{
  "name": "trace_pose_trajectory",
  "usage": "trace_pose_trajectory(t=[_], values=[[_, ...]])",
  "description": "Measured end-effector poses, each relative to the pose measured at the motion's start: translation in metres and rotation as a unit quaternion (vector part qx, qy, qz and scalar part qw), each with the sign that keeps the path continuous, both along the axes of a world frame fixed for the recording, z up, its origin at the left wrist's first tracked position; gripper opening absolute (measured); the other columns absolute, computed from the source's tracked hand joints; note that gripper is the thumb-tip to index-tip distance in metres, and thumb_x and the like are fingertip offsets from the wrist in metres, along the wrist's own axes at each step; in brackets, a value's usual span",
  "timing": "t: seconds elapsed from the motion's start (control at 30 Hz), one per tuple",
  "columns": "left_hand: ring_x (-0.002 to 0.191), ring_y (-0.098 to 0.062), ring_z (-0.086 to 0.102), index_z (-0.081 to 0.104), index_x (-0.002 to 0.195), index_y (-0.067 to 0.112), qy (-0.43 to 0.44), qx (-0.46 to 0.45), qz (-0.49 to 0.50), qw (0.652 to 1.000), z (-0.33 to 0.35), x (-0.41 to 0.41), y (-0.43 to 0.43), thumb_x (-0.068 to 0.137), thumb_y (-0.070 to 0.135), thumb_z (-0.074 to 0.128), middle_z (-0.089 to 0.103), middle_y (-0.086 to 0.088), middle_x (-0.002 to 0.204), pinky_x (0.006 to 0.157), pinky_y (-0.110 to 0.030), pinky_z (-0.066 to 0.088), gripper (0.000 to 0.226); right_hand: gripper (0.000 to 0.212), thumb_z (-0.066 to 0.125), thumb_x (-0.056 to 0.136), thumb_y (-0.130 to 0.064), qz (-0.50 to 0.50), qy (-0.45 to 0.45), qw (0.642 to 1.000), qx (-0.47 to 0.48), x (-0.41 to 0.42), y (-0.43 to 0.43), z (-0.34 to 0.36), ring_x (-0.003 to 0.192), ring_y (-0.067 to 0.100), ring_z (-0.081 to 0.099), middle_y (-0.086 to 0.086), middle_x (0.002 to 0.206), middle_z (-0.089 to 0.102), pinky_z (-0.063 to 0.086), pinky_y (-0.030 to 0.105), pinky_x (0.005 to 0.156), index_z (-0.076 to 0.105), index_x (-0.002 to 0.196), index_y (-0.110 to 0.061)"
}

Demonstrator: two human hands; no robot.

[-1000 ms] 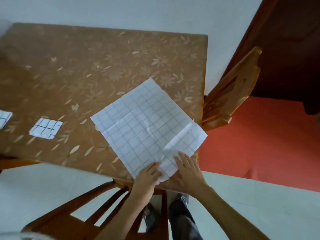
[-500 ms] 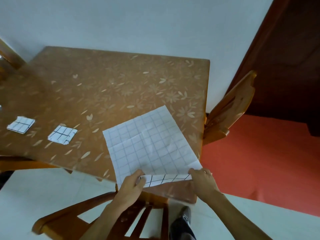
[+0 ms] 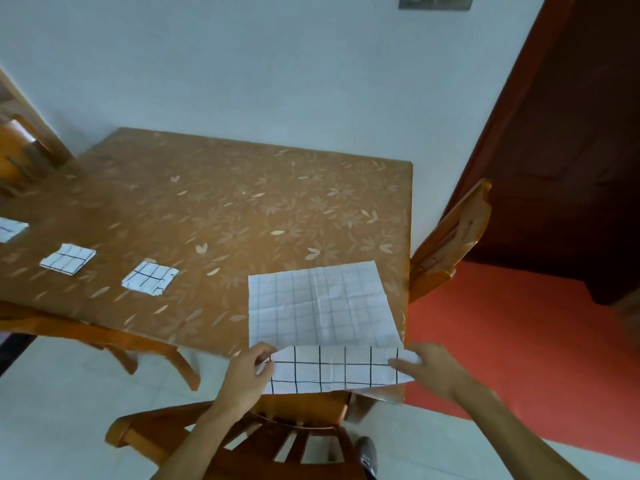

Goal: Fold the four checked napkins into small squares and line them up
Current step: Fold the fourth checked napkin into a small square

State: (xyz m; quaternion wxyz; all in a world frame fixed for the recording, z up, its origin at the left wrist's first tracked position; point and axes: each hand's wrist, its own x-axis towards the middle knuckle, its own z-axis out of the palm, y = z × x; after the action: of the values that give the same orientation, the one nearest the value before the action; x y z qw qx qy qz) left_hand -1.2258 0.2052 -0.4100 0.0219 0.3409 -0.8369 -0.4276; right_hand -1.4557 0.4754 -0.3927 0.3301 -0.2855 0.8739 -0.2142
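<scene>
Napkin four, the large checked sheet (image 3: pixel 320 308), lies unfolded at the near right corner of the table (image 3: pixel 221 209), pale side up with creases across it. Its near edge is turned up and over, so a strip with bold black grid lines faces you along the table's front edge. Your left hand (image 3: pixel 247 374) pinches the left end of that strip, thumb on top and fingers curled under it. Your right hand (image 3: pixel 431 368) holds the right end, fingers stretched along the cloth; whether the thumb closes beneath it you cannot tell from this angle. Both hands sit just past the table's edge, well apart from each other, with the raised strip stretched between them.

Three folded squares lie to the left on the same table. Nearest square (image 3: pixel 150 281) sits near the big sheet but clear of it. Second square (image 3: pixel 68 259) lies further left, apart from the first. Third square (image 3: pixel 10 228) is cut off by the left border of the view. The three run roughly in a line slanting away to the left.

One wooden chair (image 3: pixel 242 438) stands directly below your arms, its back against the table's front. Another chair (image 3: pixel 453 237) stands at the table's right side, over red floor (image 3: pixel 502 341).
</scene>
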Motion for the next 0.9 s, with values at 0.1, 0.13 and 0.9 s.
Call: trace_pose_trajectory(t=[0.1,0.13,0.9], values=[[0.086,-0.003,0.063,0.064,0.09,0.033,0.044,0.029,0.058,0.997,0.005,-0.008,-0.01,0.091,0.006,0.066,0.067,0.008,0.087,0.079,-0.016,0.049,0.027,0.021,0.071,0.083,-0.052,-0.05,-0.02,0.996,-0.07,-0.015,-0.011,0.008,0.079,-0.001,0.066,-0.018,0.088,0.073,0.046,0.017,0.065,0.073,0.095,-0.036],[0.086,-0.003,0.064,0.065,0.089,0.033,0.054,0.035,0.072,0.995,0.006,-0.013,-0.015,0.091,0.005,0.067,0.069,0.007,0.087,0.077,-0.017,0.048,0.028,0.024,0.075,0.079,-0.051,-0.069,-0.035,0.994,-0.081,-0.024,-0.017,0.006,0.081,0.0,0.068,-0.017,0.089,0.074,0.049,0.019,0.068,0.073,0.097,-0.035],[0.143,-0.029,0.035,0.04,0.147,0.021,-0.064,-0.285,-0.111,0.95,-0.101,-0.128,-0.032,0.097,0.031,0.042,0.029,-0.01,0.159,0.11,-0.048,0.043,0.051,0.038,0.067,0.09,-0.015,-0.252,-0.055,0.963,-0.084,-0.136,-0.14,-0.104,0.079,0.015,0.064,-0.006,0.089,0.065,0.053,0.034,0.073,0.057,0.127,-0.019]])
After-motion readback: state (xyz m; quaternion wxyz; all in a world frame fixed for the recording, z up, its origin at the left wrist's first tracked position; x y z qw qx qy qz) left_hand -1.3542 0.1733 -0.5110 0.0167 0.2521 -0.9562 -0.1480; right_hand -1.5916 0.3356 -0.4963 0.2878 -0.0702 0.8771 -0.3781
